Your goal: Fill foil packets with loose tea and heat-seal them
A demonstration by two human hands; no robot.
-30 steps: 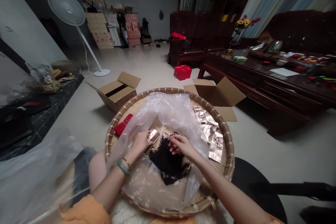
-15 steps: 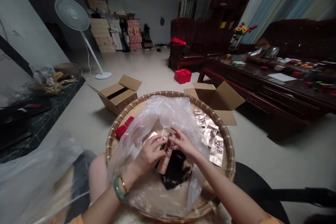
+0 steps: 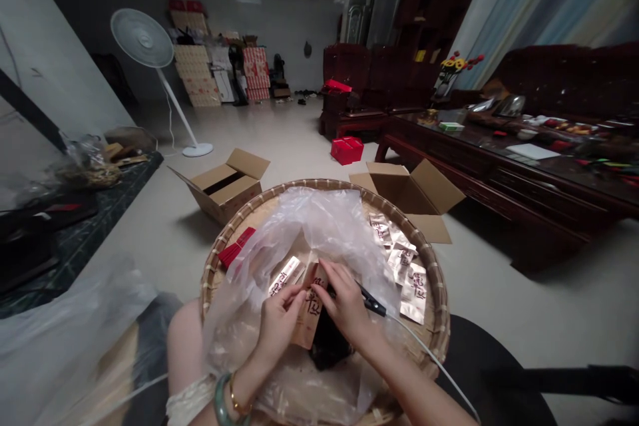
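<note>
My left hand (image 3: 279, 326) and my right hand (image 3: 347, 303) pinch a tan paper packet with dark calligraphy (image 3: 310, 306), held upright on either side. Below it lies a heap of dark loose tea leaves (image 3: 327, 349), partly hidden by the packet and my right hand. These sit inside a clear plastic bag (image 3: 299, 233) on a round woven bamboo tray (image 3: 436, 296). A black corded clip tool (image 3: 372, 301) juts from beside my right hand, its white cord trailing down right. A white-and-red packet (image 3: 283, 276) lies beyond my left hand.
Foil sachets (image 3: 402, 259) lie on the tray's right side, and red packets (image 3: 233, 249) on its left. Open cardboard boxes (image 3: 222, 183) (image 3: 414, 193) stand beyond the tray. A dark wooden table (image 3: 499, 166) runs along the right. A plastic sheet (image 3: 64, 339) hangs at the left.
The tan packet has come down lower, gripped between both hands. The black corded tool now shows beside my right hand. The tea is more covered, and the view has tilted slightly.
</note>
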